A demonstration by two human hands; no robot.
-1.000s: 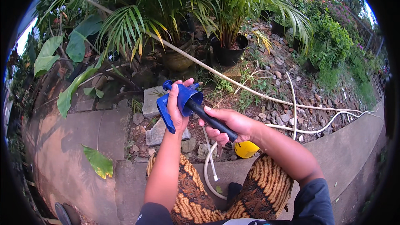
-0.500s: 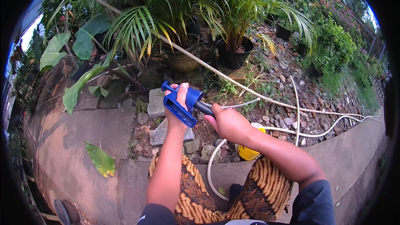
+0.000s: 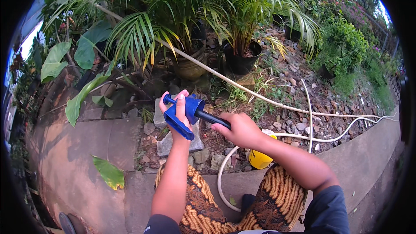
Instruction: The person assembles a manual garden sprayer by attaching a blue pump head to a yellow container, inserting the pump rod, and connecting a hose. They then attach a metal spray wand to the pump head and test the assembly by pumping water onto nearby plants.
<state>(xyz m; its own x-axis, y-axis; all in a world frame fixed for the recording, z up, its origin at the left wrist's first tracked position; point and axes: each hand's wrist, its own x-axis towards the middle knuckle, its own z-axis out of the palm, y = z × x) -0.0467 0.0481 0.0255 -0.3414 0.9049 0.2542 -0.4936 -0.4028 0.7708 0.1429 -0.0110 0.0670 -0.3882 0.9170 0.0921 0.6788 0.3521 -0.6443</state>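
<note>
I see the left hand (image 3: 174,113) with fingers (image 3: 181,102) closed around the blue plastic spray head (image 3: 184,112), held above grey stones (image 3: 180,141) at a garden bed's edge. The right hand (image 3: 242,129) has its fingers wrapped tight on the black tube handle (image 3: 212,119) joined to that head. A white hose (image 3: 277,104) runs across the gravel; a yellow round container (image 3: 259,159) sits just beneath the right wrist.

Potted palm (image 3: 242,56) stands among stones, a white hose (image 3: 303,112) snakes across gravel, and a fallen leaf (image 3: 109,173) lies on paving.
</note>
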